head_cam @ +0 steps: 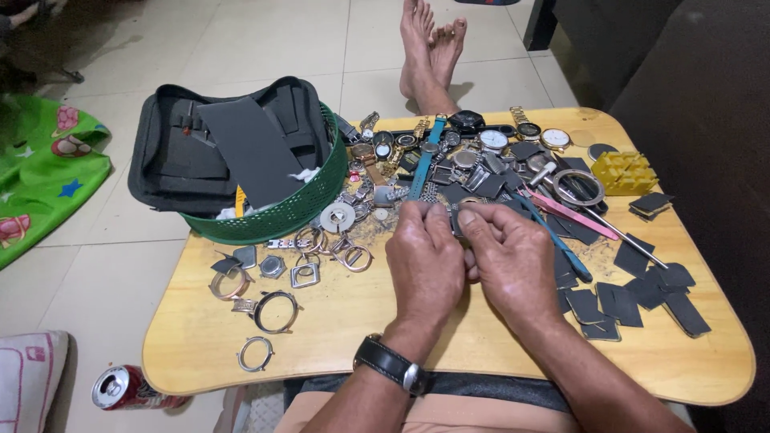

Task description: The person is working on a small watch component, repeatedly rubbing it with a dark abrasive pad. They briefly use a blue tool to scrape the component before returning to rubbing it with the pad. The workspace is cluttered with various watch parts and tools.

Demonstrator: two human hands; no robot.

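My left hand [425,265] and my right hand [513,261] meet over the middle of a small wooden table [337,345]. Between the fingertips of both hands sits a small dark watch part [459,210], mostly hidden by my thumbs. Just beyond my fingers lies a heap of watches, straps and metal cases [449,156], including a watch with a teal strap [425,164]. A black wristwatch [391,365] is on my left wrist.
A green mesh basket [281,212] holding a black case stands at the table's left rear. Loose watch cases and rings [273,309] lie at the front left, dark square pieces [642,297] at the right, a yellow block [624,172] beyond. A drink can [120,387] lies on the floor.
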